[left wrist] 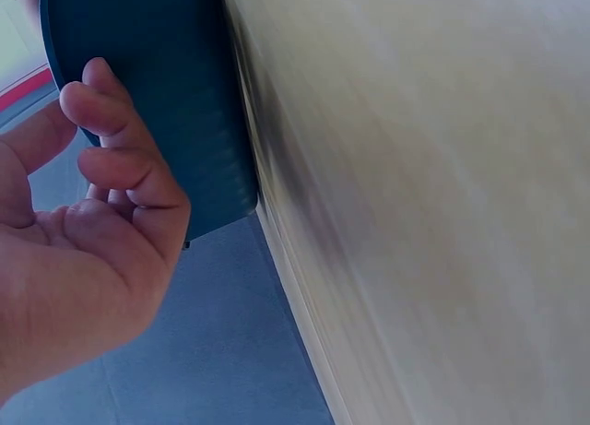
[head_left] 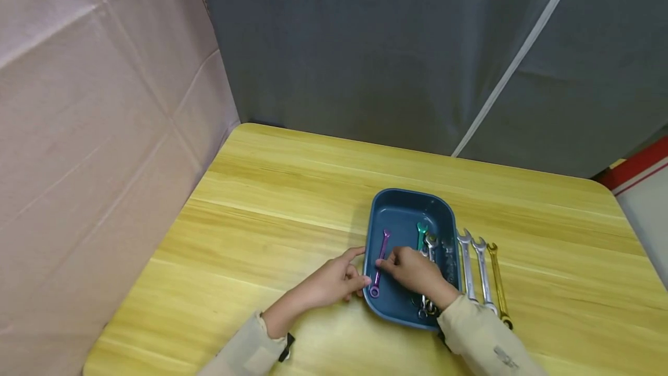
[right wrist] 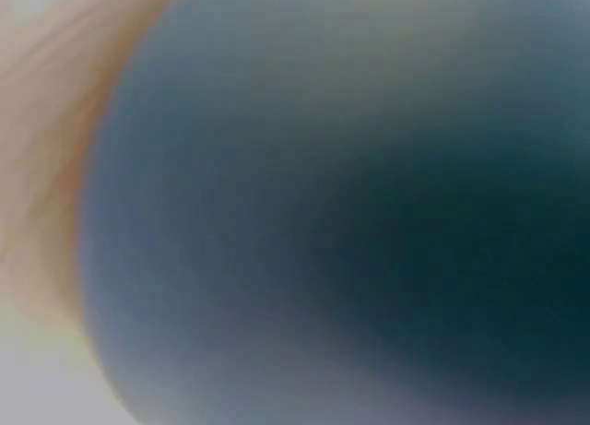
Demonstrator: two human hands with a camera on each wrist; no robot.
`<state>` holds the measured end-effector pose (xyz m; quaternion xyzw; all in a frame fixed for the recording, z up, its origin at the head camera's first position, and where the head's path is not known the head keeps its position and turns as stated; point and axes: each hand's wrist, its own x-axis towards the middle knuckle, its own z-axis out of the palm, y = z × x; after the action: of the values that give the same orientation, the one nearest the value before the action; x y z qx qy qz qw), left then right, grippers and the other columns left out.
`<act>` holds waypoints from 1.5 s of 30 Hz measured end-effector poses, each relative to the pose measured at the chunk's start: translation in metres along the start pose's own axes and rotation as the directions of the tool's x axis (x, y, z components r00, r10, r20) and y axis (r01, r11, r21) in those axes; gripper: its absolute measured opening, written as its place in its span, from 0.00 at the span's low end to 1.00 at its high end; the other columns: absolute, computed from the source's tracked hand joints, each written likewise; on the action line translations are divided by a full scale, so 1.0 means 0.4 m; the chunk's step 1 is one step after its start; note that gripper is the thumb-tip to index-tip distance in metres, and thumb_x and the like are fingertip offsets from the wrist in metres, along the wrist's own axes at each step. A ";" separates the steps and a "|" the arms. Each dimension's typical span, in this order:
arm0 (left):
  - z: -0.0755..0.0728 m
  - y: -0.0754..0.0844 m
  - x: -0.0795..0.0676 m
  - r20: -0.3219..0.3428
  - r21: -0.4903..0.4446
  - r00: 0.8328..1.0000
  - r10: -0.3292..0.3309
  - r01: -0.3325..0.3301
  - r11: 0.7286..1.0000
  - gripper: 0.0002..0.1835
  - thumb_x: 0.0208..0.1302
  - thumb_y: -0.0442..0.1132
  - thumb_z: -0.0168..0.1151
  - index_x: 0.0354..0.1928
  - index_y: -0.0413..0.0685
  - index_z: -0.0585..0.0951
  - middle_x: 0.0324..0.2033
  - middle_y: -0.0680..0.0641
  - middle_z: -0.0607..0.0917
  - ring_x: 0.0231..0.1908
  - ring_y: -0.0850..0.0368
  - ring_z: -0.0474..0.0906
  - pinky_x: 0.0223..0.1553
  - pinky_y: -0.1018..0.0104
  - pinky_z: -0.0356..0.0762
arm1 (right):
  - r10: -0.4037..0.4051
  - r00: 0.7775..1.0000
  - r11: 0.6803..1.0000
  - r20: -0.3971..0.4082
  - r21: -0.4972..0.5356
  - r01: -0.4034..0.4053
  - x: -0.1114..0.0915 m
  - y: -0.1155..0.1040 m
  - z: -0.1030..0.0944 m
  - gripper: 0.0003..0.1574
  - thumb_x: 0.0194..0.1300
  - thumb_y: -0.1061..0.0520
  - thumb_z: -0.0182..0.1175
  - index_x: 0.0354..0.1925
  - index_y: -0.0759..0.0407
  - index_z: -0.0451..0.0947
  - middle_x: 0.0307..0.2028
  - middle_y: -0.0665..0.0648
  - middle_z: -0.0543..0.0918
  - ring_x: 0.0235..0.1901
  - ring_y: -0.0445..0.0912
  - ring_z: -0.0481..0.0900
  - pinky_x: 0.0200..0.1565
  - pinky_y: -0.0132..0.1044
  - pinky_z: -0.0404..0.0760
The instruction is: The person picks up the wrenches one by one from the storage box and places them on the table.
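Observation:
A dark blue rectangular tray (head_left: 386, 317) stands on the table with several wrenches inside. My left hand (head_left: 334, 280) holds its left side, thumb over the rim and the other fingers along the outer wall; the left wrist view shows this hand (left wrist: 111, 204) against the tray (left wrist: 175, 93). Inside, a purple combination wrench (head_left: 385, 242) lies along the left side, and my right hand (head_left: 414, 271) pinches its middle between thumb and fingers. Under and beside that hand are a green wrench (head_left: 421, 234) and silver wrenches (head_left: 431, 241), partly hidden. The right wrist view is a blue blur.
Right of the tray, two silver wrenches (head_left: 484, 271) and a gold wrench (head_left: 498, 280) lie side by side on the wooden table (head_left: 261, 202). A grey partition (head_left: 339, 62) rises behind the table, and a pale cloth (head_left: 104, 161) hangs at left.

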<state>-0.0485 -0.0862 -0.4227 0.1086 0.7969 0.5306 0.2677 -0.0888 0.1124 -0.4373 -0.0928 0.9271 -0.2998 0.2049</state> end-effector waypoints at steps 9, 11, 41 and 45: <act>0.001 -0.003 0.001 0.003 -0.009 1.000 0.002 -0.002 1.000 0.34 0.70 0.41 0.57 0.73 0.43 0.56 0.25 0.52 0.81 0.21 0.57 0.72 0.24 0.72 0.72 | 0.048 0.998 0.989 -0.029 -0.135 -0.052 -0.002 -0.007 0.021 0.21 0.63 0.44 0.63 0.22 0.55 0.72 0.17 0.50 0.72 0.16 0.42 0.68 0.18 0.33 0.62; 0.002 -0.003 0.000 0.002 -0.011 1.000 0.001 -0.001 1.000 0.35 0.69 0.41 0.58 0.73 0.43 0.56 0.24 0.51 0.81 0.21 0.56 0.72 0.23 0.71 0.71 | 0.055 0.998 0.989 -0.021 -0.136 -0.057 -0.001 -0.008 0.022 0.20 0.63 0.45 0.64 0.23 0.55 0.72 0.17 0.51 0.72 0.16 0.42 0.68 0.19 0.33 0.62; 0.001 -0.002 0.000 -0.011 -0.013 1.000 -0.001 0.000 1.000 0.35 0.69 0.41 0.58 0.73 0.42 0.57 0.25 0.51 0.82 0.22 0.52 0.75 0.25 0.68 0.75 | 0.103 0.994 0.986 0.023 -0.137 -0.099 -0.004 -0.014 0.012 0.21 0.61 0.51 0.63 0.15 0.53 0.71 0.13 0.48 0.69 0.15 0.41 0.67 0.19 0.32 0.59; 0.001 -0.002 -0.001 -0.011 -0.014 1.000 -0.002 0.002 1.000 0.35 0.68 0.42 0.59 0.73 0.43 0.57 0.25 0.50 0.82 0.23 0.52 0.75 0.26 0.69 0.74 | 0.101 0.995 0.986 0.020 -0.134 -0.098 -0.006 -0.015 0.012 0.22 0.58 0.51 0.63 0.11 0.52 0.69 0.11 0.47 0.66 0.13 0.41 0.65 0.18 0.32 0.57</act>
<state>-0.0480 -0.0865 -0.4234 0.1030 0.7947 0.5366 0.2644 -0.0843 0.1058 -0.4368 -0.0639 0.9457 -0.2255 0.2252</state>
